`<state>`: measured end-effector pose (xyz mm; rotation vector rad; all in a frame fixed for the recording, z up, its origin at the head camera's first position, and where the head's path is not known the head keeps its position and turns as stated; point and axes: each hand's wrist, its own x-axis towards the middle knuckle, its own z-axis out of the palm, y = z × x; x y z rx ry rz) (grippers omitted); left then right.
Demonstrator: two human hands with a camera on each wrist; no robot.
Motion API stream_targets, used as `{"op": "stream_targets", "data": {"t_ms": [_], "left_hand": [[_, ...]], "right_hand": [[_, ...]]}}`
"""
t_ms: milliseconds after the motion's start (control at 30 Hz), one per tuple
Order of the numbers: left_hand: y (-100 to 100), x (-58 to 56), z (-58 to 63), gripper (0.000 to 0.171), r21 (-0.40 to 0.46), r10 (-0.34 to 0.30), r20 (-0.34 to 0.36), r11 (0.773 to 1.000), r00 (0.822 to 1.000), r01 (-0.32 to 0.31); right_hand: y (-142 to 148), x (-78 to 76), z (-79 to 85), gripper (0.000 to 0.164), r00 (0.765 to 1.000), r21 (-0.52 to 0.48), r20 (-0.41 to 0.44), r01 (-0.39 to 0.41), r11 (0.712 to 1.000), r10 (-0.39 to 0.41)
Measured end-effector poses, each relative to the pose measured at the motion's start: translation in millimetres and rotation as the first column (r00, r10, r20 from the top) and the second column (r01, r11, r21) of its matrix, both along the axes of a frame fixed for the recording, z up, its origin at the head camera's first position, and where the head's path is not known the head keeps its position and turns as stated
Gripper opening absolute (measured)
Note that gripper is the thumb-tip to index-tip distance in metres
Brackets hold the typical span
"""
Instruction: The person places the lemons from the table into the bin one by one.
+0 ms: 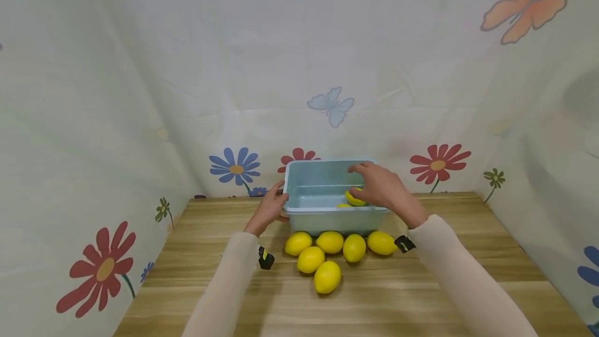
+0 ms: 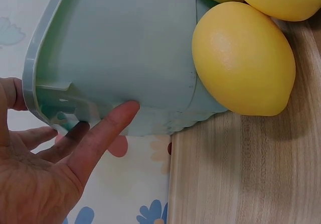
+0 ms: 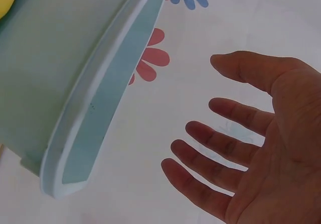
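A pale blue-green plastic tub (image 1: pixel 337 221) stands on the wooden table with its mouth up. At its left end my left hand (image 1: pixel 270 208) holds on, the thumb at the rim and the other fingers against the end wall and handle. Over the tub's right side hovers my right hand (image 1: pixel 385 189), fingers spread and holding nothing in the right wrist view. A yellow lemon (image 1: pixel 356 199) lies inside the tub below that hand, with part of a second one showing. Several more lemons (image 1: pixel 327 276) lie on the table along the tub's front side.
Behind the tub, a white cloth with flowers and butterflies (image 1: pixel 331 106) hangs close to the table's back edge. More of this cloth rises on the left and right. The wooden tabletop (image 1: pixel 374 300) extends toward me in front of the lemons.
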<state>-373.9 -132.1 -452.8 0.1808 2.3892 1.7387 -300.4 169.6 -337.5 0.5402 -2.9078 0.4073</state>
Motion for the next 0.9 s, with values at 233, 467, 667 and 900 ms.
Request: {"op": "stream_targets", "data": {"t_ms": [233,467,667,900], "left_hand": [[1.3,3.5,0.6,0.063,0.005,0.013,-0.017,1.000,1.000,-0.013],[1.0,5.2,-0.7,0.063,0.008,0.023,-0.033,1.000,0.999,-0.022],[0.7,9.5,4.6,0.063,0.012,0.006,-0.023,1.000,1.000,-0.006],[0.5,6.0,0.9,0.061,0.005,0.016,-0.034,1.000,0.999,-0.016]], "right_hand": [[4.7,14.7,-7.3,0.054,0.997,-0.017,-0.062,-0.049,0.999,0.048],[7.8,27.6,-15.4,0.051,0.977,-0.026,-0.131,-0.175,0.984,0.171],[10.7,42.4,-24.1,0.050,0.968,-0.030,-0.142,-0.211,0.977,0.205],[17.6,53.2,-42.9,0.050,0.959,-0.022,-0.173,-0.232,0.972,0.225]]}}
